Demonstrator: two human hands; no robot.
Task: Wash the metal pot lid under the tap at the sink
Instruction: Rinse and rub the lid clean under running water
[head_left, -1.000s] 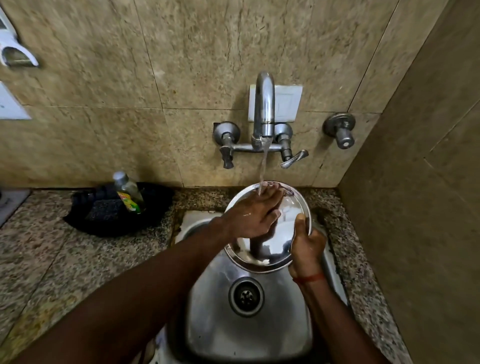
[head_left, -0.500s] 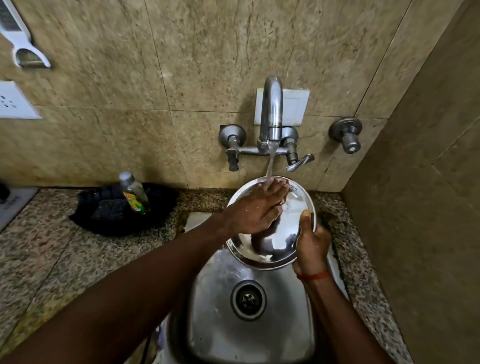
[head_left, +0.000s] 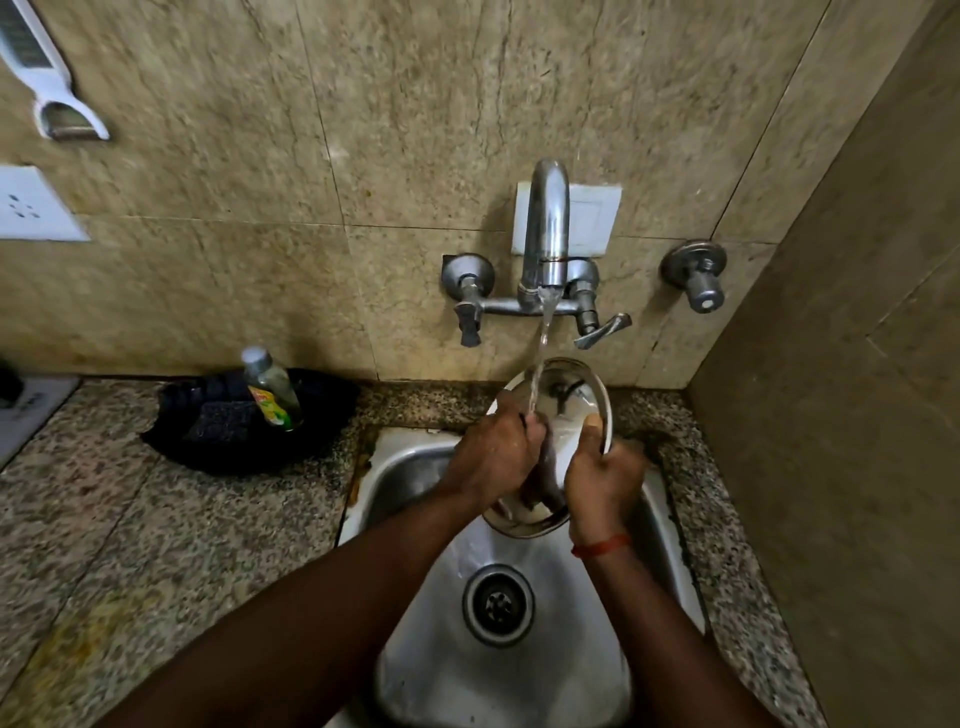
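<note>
The lid (head_left: 569, 395) is held on edge over the sink (head_left: 410, 467) at frame centre, between both grips, its long axis running up-frame toward the tap (head_left: 545, 223). Its right rim is clasped by the right grip (head_left: 597, 467), thumb on the inner face. The left grip (head_left: 493, 452) is laid nearer the stream (head_left: 540, 353), fingers bent against that face; whether it clasps cannot be told. The steel is seen shiny and wet.

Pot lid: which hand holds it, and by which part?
The right hand grips the metal pot lid by its right rim, thumb on the face. The left hand lies on the face; a grip cannot be told.
</note>
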